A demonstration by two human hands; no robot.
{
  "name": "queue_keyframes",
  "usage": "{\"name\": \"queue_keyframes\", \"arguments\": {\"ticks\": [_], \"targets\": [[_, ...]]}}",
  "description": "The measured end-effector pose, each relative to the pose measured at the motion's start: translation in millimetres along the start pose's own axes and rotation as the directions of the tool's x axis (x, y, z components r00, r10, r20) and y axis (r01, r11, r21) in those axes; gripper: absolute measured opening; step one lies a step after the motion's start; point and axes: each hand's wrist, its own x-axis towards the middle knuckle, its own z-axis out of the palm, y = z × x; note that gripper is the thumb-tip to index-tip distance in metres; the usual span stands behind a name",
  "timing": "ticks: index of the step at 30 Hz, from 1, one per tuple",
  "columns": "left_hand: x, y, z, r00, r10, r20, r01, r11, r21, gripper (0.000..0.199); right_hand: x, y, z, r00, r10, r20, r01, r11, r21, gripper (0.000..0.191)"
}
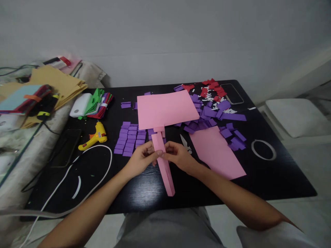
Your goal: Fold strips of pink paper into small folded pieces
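A long folded pink paper strip (166, 175) is held between my two hands above the black table. My left hand (143, 157) pinches its left edge, thumb on top. From the right, my right hand (179, 156) grips the same strip, its thumb tip beside the other thumb. Just beyond the strip's far end lies a wide pink sheet (165, 109) with a small folded pink tab (159, 130) at its near edge. Whether strip and tab touch is hard to tell. Rows of folded purple pieces (129, 139) lie left of the hands.
Scissors (184, 143) and another pink sheet (216, 151) lie right of my hands, near loose purple pieces (236, 139). Red scraps (213, 86) and a tape ring (263, 150) are farther right. At left are a yellow glue gun (95, 136), white cable (110, 165) and paper bundles (99, 103).
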Motion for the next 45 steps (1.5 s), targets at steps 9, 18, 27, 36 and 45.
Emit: {"name": "queue_keyframes", "arguments": {"ticks": [9,18,27,36,45], "targets": [[1.8,-3.3,-6.6,0.987,0.049,-0.153,-0.043,0.998,0.042,0.033,-1.2,1.2,-0.8,0.991,0.11,0.071,-0.108,0.994,-0.031,0.034],[2.5,-9.3,-8.9,0.986,0.048,-0.163,-0.049,0.999,0.0,0.028,-3.2,7.3,1.4,0.998,0.052,0.029,-0.052,0.999,0.0,0.04],[7.3,-3.2,-12.5,0.966,0.047,-0.254,-0.058,0.998,-0.037,0.035,-10.3,3.6,1.4,0.961,-0.186,0.204,0.223,0.959,-0.174,0.022],[7.7,-10.2,-13.0,0.968,0.014,-0.249,-0.032,0.997,-0.069,0.032,-7.3,6.5,-2.1,0.951,-0.191,0.245,0.24,0.952,-0.189,0.024],[4.9,-8.4,-12.5,0.982,0.072,-0.174,-0.071,0.997,0.013,0.031,-4.5,5.0,0.2,0.966,-0.233,0.11,0.255,0.928,-0.274,0.025]]}}
